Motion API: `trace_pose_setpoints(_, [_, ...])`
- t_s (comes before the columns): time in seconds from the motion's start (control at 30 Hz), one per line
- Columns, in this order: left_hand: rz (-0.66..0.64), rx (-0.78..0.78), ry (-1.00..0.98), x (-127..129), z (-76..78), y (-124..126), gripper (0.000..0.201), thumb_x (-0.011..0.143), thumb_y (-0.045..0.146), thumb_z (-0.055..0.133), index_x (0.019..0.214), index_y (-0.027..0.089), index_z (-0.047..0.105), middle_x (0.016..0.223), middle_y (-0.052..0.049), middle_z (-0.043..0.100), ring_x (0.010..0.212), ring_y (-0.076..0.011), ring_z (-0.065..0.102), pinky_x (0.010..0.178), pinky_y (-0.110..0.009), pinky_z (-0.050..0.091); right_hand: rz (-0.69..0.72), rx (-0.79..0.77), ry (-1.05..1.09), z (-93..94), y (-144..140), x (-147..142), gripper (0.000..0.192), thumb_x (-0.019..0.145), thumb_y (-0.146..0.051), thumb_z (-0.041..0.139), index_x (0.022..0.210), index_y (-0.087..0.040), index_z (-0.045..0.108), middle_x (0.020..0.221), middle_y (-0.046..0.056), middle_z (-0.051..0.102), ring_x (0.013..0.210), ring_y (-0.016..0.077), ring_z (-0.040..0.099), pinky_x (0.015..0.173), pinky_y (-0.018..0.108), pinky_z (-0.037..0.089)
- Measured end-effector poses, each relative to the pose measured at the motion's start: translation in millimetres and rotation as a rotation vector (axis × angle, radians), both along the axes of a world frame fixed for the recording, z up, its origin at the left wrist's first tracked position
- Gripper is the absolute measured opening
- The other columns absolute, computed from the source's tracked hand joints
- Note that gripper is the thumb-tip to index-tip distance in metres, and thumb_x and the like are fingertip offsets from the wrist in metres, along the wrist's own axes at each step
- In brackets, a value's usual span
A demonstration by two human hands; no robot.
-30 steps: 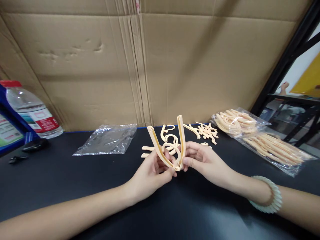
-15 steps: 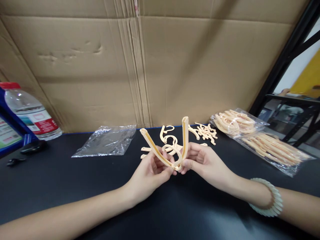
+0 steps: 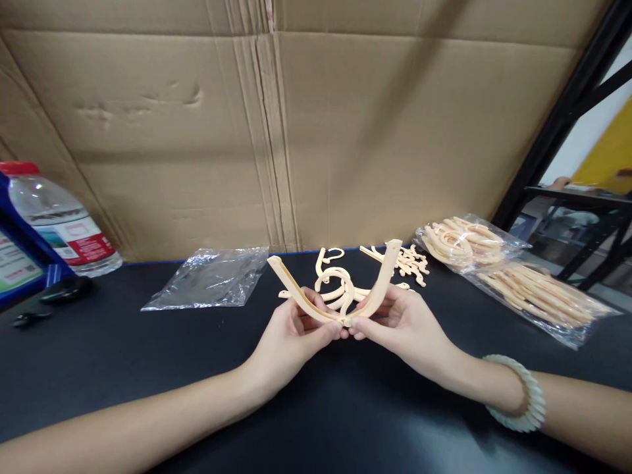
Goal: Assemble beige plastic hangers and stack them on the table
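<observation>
Hanger arms [image 3: 340,296] over black table [image 3: 148,355], cardboard wall [image 3: 345,131] behind.

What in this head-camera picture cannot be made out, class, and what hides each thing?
- Joint of the folding hanger, head view: covered by the fingertips of the left hand and right hand.
- Water bottle label: too small and blurred to read.
- Blue box: cut off by the left edge.
- Bagged parts: count blurred by glossy plastic.

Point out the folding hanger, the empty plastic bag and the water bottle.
folding hanger [image 3: 306,297], head view, its left arm.
empty plastic bag [image 3: 210,280], head view, middle of the film.
water bottle [image 3: 64,230], head view, its label.
</observation>
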State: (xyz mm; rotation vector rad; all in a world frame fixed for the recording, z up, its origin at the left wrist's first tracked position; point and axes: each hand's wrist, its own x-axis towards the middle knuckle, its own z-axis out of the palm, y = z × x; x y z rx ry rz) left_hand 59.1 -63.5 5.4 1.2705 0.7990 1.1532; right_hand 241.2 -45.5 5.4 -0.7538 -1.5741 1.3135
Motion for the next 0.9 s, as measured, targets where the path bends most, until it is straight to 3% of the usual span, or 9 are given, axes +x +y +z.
trace_pose_setpoints(0.23, [0.192,-0.097,-0.050,-2.4,-0.3,1.8,0.038,0.068,0.016,0.082,0.084,0.018,0.047,0.072,0.004,0.068,0.071,-0.0132,0.070,0.078,-0.027,0.053,0.100,0.156,-0.147,39.2,36.1,42.8,0.023,0.069,-0.027,0.080,0.081,-0.018,0.063,0.081,0.001,0.065,0.069,0.0135,0.064,0.057,0.026,0.055])
trace_pose_setpoints(0.4, [0.262,-0.073,-0.038,-1.8,-0.9,1.5,0.037,0.070,0.024,0.081,0.085,0.018,0.047,0.080,-0.001,0.069,0.077,-0.0165,0.069,0.076,-0.030,0.054,0.052,0.636,-0.593,52.6,50.8,69.3,0.013,0.080,-0.033,0.071,0.082,-0.021,0.070,0.078,0.004,0.070,0.070,0.0175,0.065,0.064,0.031,0.051])
trace_pose_setpoints(0.5, [0.442,0.080,0.030,-8.0,-2.1,6.0,0.033,0.074,0.028,0.076,0.091,0.021,0.049,0.093,-0.001,0.064,0.089,-0.0181,0.064,0.074,-0.029,0.051,0.042,0.843,-0.744,50.4,57.9,74.2,0.014,0.086,-0.034,0.064,0.086,-0.021,0.071,0.079,0.005,0.071,0.072,0.0181,0.064,0.069,0.033,0.049])
trace_pose_setpoints(0.6, [0.686,0.311,0.122,-19.3,-0.5,14.6,0.029,0.078,0.029,0.070,0.101,0.024,0.052,0.111,-0.002,0.055,0.109,-0.0199,0.054,0.090,-0.032,0.044,0.136,0.838,-0.864,46.7,65.7,78.9,0.015,0.086,-0.033,0.063,0.087,-0.020,0.070,0.082,0.006,0.068,0.077,0.0182,0.061,0.072,0.033,0.048])
trace_pose_setpoints(0.67, [0.771,0.468,0.216,-25.2,3.6,18.6,0.034,0.080,0.026,0.067,0.110,0.024,0.050,0.121,-0.004,0.051,0.119,-0.0220,0.048,0.102,-0.036,0.036,0.205,0.805,-0.954,44.2,68.9,81.4,0.012,0.084,-0.030,0.065,0.084,-0.019,0.068,0.084,0.005,0.066,0.082,0.0187,0.060,0.076,0.033,0.048])
trace_pose_setpoints(0.77, [0.723,0.666,0.444,-26.8,10.5,16.9,0.028,0.084,0.020,0.059,0.111,0.023,0.051,0.120,-0.006,0.053,0.119,-0.0230,0.048,0.104,-0.039,0.033,0.249,0.773,-1.005,41.2,67.8,80.3,0.011,0.081,-0.028,0.067,0.084,-0.018,0.068,0.088,0.006,0.065,0.088,0.0201,0.059,0.083,0.035,0.046])
trace_pose_setpoints(0.9, [0.396,0.892,0.895,-19.7,9.4,6.5,0.010,0.081,0.018,0.056,0.089,0.023,0.054,0.093,-0.003,0.062,0.095,-0.0239,0.057,0.090,-0.040,0.038,0.308,0.746,-1.005,39.1,58.9,70.9,0.015,0.082,-0.032,0.068,0.088,-0.019,0.070,0.086,0.005,0.065,0.086,0.0203,0.058,0.078,0.034,0.046])
